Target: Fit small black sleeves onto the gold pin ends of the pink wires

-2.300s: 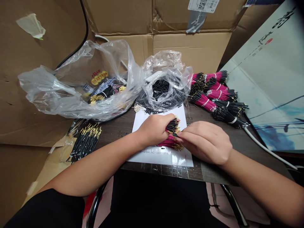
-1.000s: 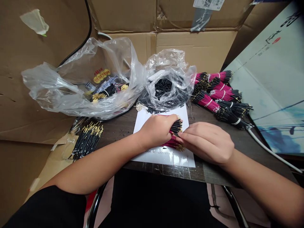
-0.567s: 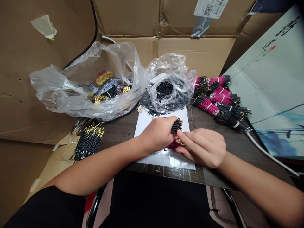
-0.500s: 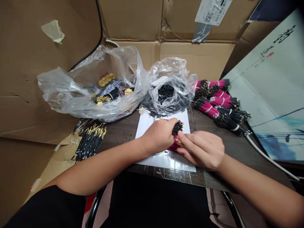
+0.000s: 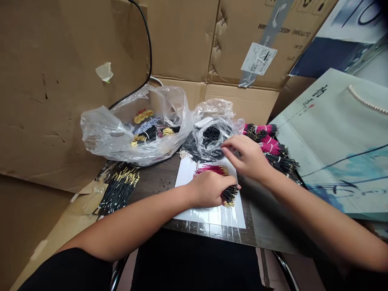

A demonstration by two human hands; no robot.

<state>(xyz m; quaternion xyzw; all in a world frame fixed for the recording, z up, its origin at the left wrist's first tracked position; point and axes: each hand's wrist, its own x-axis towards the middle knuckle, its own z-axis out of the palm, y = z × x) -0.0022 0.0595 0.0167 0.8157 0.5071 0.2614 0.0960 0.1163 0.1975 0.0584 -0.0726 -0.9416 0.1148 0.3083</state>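
Note:
My left hand (image 5: 210, 189) is closed around a bundle of wires (image 5: 229, 195), whose black ends stick out past the thumb. Gold tips show below them. Pink wires with gold tips (image 5: 212, 169) lie on a white sheet (image 5: 188, 173), just beyond that hand. My right hand (image 5: 244, 155) is raised beside a clear plastic bag of small black tubes (image 5: 211, 136). Its thumb and forefinger are pinched close together at the bag's near right edge; anything between them is too small to make out.
A larger clear plastic bag (image 5: 103, 129) holding wire bundles stands at the back left. Loose black wires with gold tips (image 5: 119, 192) lie at the left. Tied pink and black bundles (image 5: 269, 147) are piled on the right beside a pale paper bag (image 5: 339, 133). Cardboard (image 5: 178, 40) walls the back.
My right hand has left the wire bundle and moved up to the bag of black tubes. My left hand keeps its grip, now nearer the sheet's front. The view has tilted up.

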